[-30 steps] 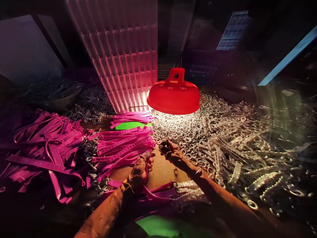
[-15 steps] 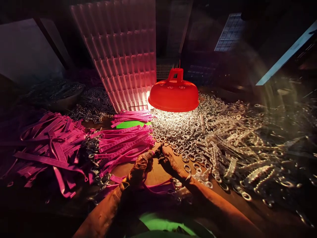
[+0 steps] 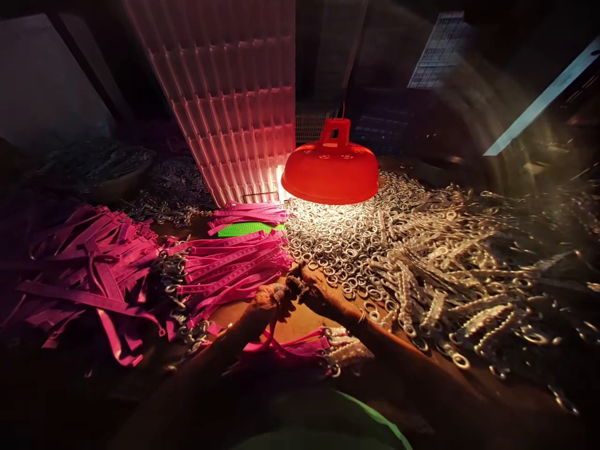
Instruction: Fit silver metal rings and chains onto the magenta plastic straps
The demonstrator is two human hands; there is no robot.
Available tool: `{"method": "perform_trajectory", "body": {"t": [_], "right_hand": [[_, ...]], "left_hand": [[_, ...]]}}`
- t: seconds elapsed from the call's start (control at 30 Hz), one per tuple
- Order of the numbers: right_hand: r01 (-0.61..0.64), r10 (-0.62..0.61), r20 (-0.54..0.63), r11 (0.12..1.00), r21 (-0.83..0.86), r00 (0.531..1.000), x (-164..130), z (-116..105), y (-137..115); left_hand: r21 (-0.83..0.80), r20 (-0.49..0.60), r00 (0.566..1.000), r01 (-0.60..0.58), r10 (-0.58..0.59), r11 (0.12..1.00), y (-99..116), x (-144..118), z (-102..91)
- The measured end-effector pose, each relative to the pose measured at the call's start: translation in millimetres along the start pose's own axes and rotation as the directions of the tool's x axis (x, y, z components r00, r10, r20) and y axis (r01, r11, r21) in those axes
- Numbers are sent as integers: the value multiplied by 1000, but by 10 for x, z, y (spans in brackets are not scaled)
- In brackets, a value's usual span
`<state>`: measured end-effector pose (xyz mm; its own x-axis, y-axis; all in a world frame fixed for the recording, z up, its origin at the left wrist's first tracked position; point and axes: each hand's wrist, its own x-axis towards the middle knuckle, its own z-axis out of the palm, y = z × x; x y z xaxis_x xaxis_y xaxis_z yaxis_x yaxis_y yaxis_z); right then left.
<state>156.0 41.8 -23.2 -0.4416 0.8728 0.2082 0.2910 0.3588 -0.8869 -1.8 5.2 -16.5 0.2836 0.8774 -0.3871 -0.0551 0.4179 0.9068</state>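
My left hand (image 3: 270,299) is closed on a pink strap (image 3: 270,331), which hangs below the fingers toward the table. My right hand (image 3: 315,289) is pinched against the left fingertips; whatever it grips is too small and dark to make out. Just beyond both hands lies a heap of metal rings (image 3: 335,240). Left of them, a stack of pink straps (image 3: 234,265) lies on the table. Below the hands, more pink straps with metal pieces (image 3: 347,347) at their right end rest near the table's front.
A red lamp (image 3: 330,169) hangs low over the rings. Ribbed chain-like metal strips (image 3: 469,281) are heaped at the right. A large tangle of pink straps (image 3: 98,275) covers the left. A ribbed panel (image 3: 234,106) rises behind, near a green perforated mat (image 3: 248,229).
Both hands have come closer together, fingertips now touching. The forearms have fallen into shadow. More of the straps and metal pieces below the hands shows. The view has shifted slightly.
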Motion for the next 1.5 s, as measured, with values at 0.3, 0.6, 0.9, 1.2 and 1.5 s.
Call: {"method": "perform_trajectory", "body": {"t": [0.3,0.6,0.9,1.2,1.5], "right_hand": [[-43,68,215,992,-119,974,-772,-81,-462],[-210,235,256,970,-123,938,-1331,159,-528],[-454,379,355,877,157,854,-1301,251,-513],[-178,268,488,958,-223,831,-1046,109,-606],[72,68,318,911,-407,946,-966,-165,-348]], "left_hand": [[233,277,947,99,-164,967,404,-399,-42],[133,458,861,178,-220,975,-102,-813,73],[-113,345,928,187,-138,976,-403,-870,133],[-159,383,889,330,-250,930,-321,-761,152],[689,142,990,-109,13,717,-29,-313,-244]]}}
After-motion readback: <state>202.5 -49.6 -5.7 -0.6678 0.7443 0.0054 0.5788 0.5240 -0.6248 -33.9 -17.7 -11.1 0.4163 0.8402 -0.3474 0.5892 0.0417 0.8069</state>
